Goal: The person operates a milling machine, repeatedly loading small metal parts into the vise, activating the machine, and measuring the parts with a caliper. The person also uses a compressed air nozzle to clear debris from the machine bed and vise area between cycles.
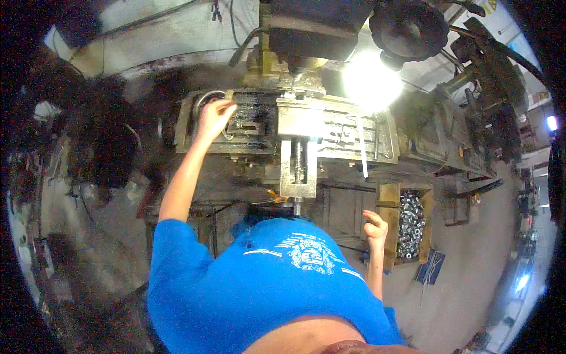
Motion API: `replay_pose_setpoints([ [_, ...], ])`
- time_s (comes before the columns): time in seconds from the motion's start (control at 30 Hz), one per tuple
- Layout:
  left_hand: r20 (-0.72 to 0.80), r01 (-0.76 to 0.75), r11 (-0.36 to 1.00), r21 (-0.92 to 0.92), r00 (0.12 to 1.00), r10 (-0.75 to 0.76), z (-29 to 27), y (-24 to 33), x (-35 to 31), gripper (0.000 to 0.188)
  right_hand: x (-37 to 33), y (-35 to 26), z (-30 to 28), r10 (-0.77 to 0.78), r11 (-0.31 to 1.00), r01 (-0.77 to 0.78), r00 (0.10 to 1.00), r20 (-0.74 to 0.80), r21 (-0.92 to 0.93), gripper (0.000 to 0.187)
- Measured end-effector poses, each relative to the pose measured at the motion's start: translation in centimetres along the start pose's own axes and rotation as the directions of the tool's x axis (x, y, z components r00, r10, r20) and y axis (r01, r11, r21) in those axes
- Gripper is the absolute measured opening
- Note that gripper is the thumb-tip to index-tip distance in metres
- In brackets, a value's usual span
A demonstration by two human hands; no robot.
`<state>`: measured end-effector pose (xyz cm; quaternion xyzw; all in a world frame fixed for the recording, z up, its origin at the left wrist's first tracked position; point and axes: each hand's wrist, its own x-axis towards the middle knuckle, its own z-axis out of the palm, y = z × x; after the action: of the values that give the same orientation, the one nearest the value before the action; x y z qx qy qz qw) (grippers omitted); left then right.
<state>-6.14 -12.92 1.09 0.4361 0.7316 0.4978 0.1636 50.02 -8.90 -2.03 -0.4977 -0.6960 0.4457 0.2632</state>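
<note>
My left hand point(214, 120) is over the left end of the machine table point(250, 144), beside a round, pale-rimmed dish point(203, 101). Its fingers and thumb are bent together in a pinch; anything between them is too small to make out. Just past the fingertips is a small tan block-like piece point(229, 94). In the middle of the table sits a metal machine vise point(299, 121), its screw pointing toward me. My right hand point(375, 229) hovers left of a wooden box point(390, 245), fingers loosely curled and partly apart, with nothing visible in them. Metal nuts point(411, 224) fill the box.
The dark machine head point(315, 29) hangs above the vise, near a glaring lamp point(372, 79). A black handwheel point(410, 29) is at upper right. A pale flat bar point(361, 144) lies across the table's front edge. The vise's front end point(298, 206) comes close to my body.
</note>
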Motion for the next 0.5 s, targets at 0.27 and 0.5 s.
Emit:
replay_pose_setpoints([
  [0.27,-0.004,0.128,0.614,0.779,0.98,-0.199,-0.6,1.5,-5.3,0.057,1.7,-0.8,2.5,0.114,0.917,-0.167,0.98,0.163,0.364,0.069],
  [0.5,-0.22,0.111,0.794,0.598,0.975,0.029,-0.8,-4.7,-4.3,0.039,1.7,0.1,0.4,0.136,0.927,-0.198,0.969,0.206,0.319,0.055],
])
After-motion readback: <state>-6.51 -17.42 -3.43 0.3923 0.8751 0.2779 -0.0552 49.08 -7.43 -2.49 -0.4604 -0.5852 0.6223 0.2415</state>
